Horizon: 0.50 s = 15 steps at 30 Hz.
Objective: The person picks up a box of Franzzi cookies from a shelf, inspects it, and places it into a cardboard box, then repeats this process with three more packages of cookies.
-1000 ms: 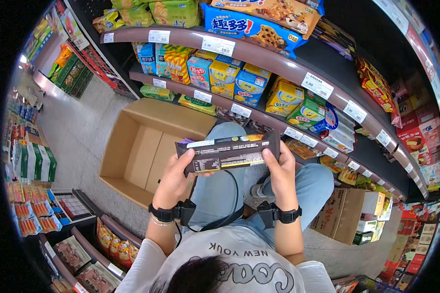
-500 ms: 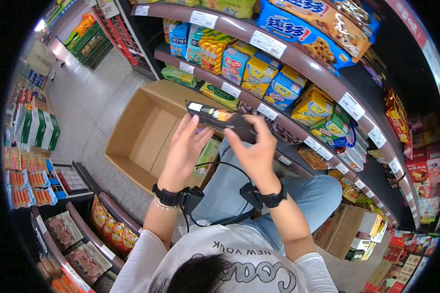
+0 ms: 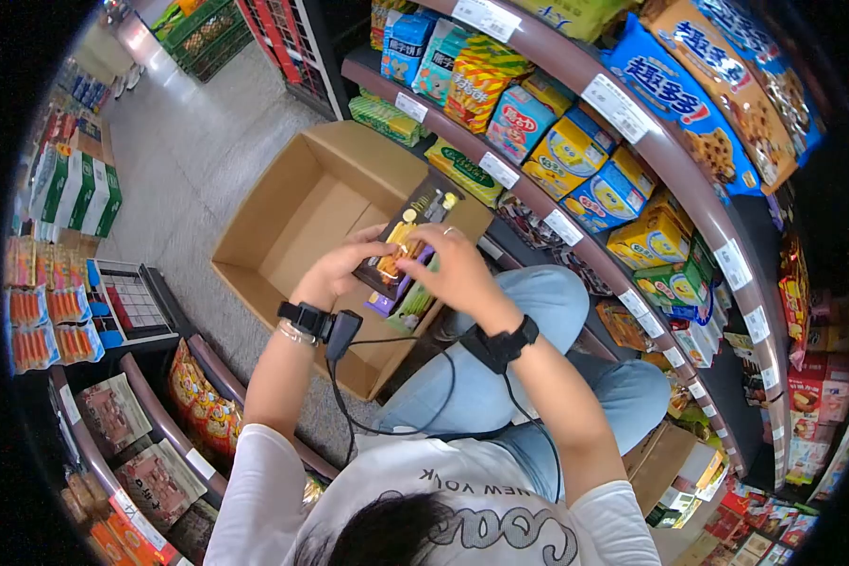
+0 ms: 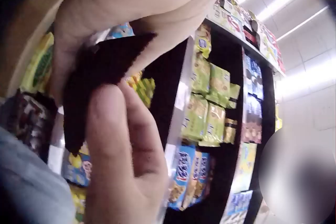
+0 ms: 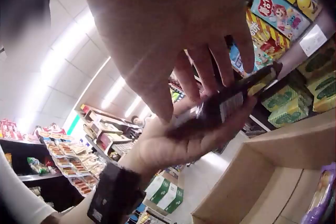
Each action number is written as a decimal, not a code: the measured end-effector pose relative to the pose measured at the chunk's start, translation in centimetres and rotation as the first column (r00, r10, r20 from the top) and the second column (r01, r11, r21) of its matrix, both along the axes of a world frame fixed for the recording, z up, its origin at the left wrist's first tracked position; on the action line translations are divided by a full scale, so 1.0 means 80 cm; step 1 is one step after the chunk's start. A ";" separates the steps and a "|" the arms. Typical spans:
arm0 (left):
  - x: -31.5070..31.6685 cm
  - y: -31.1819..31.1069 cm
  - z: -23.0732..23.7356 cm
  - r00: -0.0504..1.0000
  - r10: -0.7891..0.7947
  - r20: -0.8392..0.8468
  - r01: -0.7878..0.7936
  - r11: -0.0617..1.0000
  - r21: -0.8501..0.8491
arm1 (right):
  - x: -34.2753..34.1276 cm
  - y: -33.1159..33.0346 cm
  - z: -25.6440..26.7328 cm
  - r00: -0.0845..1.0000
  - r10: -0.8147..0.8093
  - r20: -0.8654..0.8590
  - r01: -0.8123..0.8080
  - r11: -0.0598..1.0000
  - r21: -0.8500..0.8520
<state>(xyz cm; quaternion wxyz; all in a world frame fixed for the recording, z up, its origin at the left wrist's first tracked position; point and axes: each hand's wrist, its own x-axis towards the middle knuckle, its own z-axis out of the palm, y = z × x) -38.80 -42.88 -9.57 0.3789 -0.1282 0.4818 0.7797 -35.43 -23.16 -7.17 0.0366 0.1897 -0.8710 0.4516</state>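
A dark snack packet (image 3: 438, 202), its face printed with golden sticks, is held tilted above the open cardboard box (image 3: 255, 226). My left hand (image 3: 335, 272) grips its near end; in the right wrist view the left palm and fingers (image 5: 231, 121) lie beneath it. My right hand (image 3: 462, 278) is over the packet, loosely bent fingertips and thumb touching its printed face. In the left wrist view the packet (image 4: 86, 98) shows as a dark shape between the hands. A purple packet (image 3: 383, 303) and a green packet (image 3: 413, 307) lie inside the box, partly covered.
Shelves of biscuit boxes (image 3: 575, 151) rise at the right, with price labels along the rails (image 3: 670, 160). A low display (image 3: 141, 453) stands at lower left. Another carton (image 3: 660, 462) sits by the person's bent knee (image 3: 623, 396). Grey floor (image 3: 208, 141) runs beyond the box.
The packet has gone from level in both hands above the lap to tilted over the box, its printed face now up. The right hand has shifted onto that face. The head view has turned left.
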 end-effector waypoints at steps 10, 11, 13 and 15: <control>-0.005 -0.050 -0.165 0.982 -0.178 0.057 0.183 0.977 -0.109 | -0.077 0.004 -0.153 0.888 -0.196 0.417 0.029 0.927 0.375; 0.000 -0.053 -0.183 0.987 -0.148 0.065 0.153 0.983 -0.099 | -0.079 0.005 -0.175 0.857 -0.202 0.474 -0.001 0.920 0.393; 0.012 -0.066 -0.240 0.991 -0.113 0.071 0.118 0.990 -0.077 | -0.074 0.003 -0.181 0.830 -0.205 0.518 -0.015 0.921 0.388; 0.025 -0.071 -0.261 0.995 -0.042 0.096 0.053 0.993 -0.110 | -0.076 0.001 -0.185 0.809 -0.180 0.559 -0.044 0.930 0.364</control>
